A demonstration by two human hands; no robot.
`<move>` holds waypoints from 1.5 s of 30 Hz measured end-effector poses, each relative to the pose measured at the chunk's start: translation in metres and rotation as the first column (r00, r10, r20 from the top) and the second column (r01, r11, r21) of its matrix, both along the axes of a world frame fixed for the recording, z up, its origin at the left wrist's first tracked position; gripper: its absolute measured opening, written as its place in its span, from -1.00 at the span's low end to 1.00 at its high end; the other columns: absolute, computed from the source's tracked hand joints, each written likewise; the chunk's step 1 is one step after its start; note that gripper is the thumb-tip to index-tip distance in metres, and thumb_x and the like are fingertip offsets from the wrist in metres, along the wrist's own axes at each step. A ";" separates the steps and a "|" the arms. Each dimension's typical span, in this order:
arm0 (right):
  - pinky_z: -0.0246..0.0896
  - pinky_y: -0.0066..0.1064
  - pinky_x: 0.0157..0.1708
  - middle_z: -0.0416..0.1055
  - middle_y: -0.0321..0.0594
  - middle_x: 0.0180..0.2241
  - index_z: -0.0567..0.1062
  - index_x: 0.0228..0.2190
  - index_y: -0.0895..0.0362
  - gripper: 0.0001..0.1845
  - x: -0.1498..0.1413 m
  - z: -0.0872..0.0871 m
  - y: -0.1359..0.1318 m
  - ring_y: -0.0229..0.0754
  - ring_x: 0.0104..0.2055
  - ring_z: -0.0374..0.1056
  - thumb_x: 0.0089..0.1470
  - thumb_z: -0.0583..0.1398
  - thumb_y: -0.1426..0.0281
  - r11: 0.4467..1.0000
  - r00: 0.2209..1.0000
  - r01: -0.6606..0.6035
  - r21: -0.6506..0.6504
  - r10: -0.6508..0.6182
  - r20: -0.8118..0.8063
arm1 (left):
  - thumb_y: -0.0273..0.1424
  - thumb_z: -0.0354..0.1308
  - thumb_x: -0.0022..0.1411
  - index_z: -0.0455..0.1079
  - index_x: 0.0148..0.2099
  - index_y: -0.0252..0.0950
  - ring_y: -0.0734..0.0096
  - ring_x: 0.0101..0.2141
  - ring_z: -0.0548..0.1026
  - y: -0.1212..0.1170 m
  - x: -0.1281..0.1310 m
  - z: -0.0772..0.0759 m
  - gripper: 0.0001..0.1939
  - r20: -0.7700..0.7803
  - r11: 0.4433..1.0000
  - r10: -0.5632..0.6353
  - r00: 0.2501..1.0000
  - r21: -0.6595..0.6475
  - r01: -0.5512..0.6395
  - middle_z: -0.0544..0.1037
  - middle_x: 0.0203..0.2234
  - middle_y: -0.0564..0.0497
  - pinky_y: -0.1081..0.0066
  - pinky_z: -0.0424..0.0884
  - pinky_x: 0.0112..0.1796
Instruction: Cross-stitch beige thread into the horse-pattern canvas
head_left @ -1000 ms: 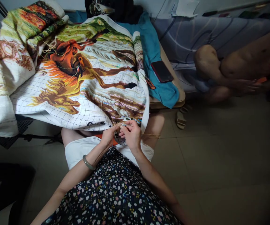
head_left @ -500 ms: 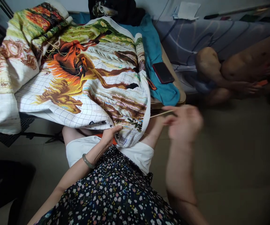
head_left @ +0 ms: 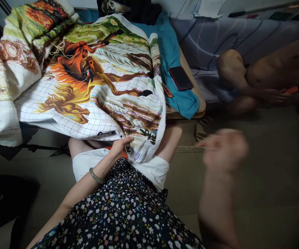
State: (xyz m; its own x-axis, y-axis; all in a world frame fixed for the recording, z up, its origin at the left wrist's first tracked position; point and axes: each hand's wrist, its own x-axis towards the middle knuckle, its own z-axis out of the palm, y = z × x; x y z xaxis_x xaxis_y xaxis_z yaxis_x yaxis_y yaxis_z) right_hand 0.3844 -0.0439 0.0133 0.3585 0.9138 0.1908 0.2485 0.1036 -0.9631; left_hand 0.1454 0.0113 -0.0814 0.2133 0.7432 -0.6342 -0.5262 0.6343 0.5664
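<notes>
A large cross-stitch cloth (head_left: 74, 119) with a horse pattern and a printed grid spreads in front of me, its near corner over my lap. My left hand (head_left: 119, 146) grips the near edge, thumb on top and fingers hidden beneath. Out to the right, away from the cloth, my right hand (head_left: 223, 152) is closed and smeared by motion. A thin pale thread (head_left: 186, 146) runs from its fingertips toward the stitched corner. Whether a needle is in those fingers cannot be made out. Loose yellowish threads (head_left: 60, 52) lie on the far part of the cloth.
A dark phone (head_left: 180, 78) and orange-handled scissors (head_left: 167, 90) lie on a teal cloth (head_left: 175, 48) at the right of the table. Rolled fabric (head_left: 19, 52) is bunched at the left. Another person's knee (head_left: 231, 64) is at the far right; a sandal (head_left: 200, 131) is on the floor.
My right hand has moved right and slightly down, drawing the thread farther out from the cloth. My left hand keeps its grip on the edge.
</notes>
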 end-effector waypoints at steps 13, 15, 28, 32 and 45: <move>0.19 -0.52 -0.58 0.37 -0.30 -0.67 0.53 -0.37 0.19 -0.78 -0.113 -0.060 0.016 -0.31 -0.64 0.27 0.02 0.10 0.38 0.945 0.941 -0.174 -0.278 0.243 0.236 | -0.42 0.37 -0.32 0.43 -0.53 -0.44 0.43 -0.57 0.42 0.000 -0.001 0.004 -0.76 -0.045 0.999 -0.019 0.999 0.025 0.020 0.50 -0.62 -0.04 0.41 0.33 -0.43; 0.19 -0.52 -0.58 0.38 -0.30 -0.67 0.53 -0.38 0.19 -0.78 -0.113 -0.059 0.017 -0.31 -0.64 0.28 0.01 0.10 0.39 0.948 0.934 -0.165 -0.272 0.239 0.266 | -0.43 0.37 -0.31 0.43 -0.54 -0.43 0.45 -0.57 0.42 0.000 -0.001 0.002 -0.77 -0.043 1.000 -0.010 0.999 0.029 0.011 0.50 -0.62 -0.04 0.42 0.32 -0.43; 0.12 -0.52 -0.55 0.41 -0.26 -0.65 0.55 -0.45 0.17 -0.77 -0.116 -0.058 0.021 -0.30 -0.61 0.27 -0.02 0.08 0.42 0.958 0.861 -0.107 -0.265 0.223 0.458 | -0.44 0.38 -0.32 0.46 -0.51 -0.44 0.42 -0.53 0.44 0.001 0.001 -0.001 -0.75 -0.033 1.000 0.013 0.999 0.027 -0.012 0.52 -0.58 -0.06 0.41 0.35 -0.38; 0.12 -0.49 -0.50 0.41 -0.26 -0.63 0.51 -0.49 0.15 -0.80 -0.125 -0.056 0.021 -0.30 -0.61 0.25 -0.03 0.08 0.43 0.964 0.808 -0.016 -0.264 0.168 0.565 | -0.44 0.39 -0.36 0.45 -0.54 -0.43 0.44 -0.55 0.43 -0.001 0.002 0.000 -0.75 -0.052 0.999 0.040 0.998 0.035 -0.038 0.52 -0.60 -0.05 0.42 0.34 -0.39; 0.22 -0.51 -0.60 0.39 -0.28 -0.58 0.40 -0.48 0.18 -0.85 -0.135 -0.084 0.012 -0.32 -0.62 0.27 -0.09 0.17 0.33 0.928 0.988 -0.129 -0.350 0.089 -0.127 | -0.38 0.39 -0.33 0.40 -0.55 -0.41 0.46 -0.61 0.38 0.005 0.004 0.002 -0.73 -0.121 1.000 0.027 0.992 0.015 -0.026 0.46 -0.65 0.02 0.41 0.31 -0.49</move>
State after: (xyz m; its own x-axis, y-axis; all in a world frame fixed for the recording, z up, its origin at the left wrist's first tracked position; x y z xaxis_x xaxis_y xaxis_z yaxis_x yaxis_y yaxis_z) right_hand 0.2493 -0.0322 -0.0708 0.2527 0.9490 -0.1884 0.1485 -0.2305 -0.9617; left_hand 0.1492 0.0162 -0.0799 0.1157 0.7558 -0.6445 -0.4696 0.6133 0.6351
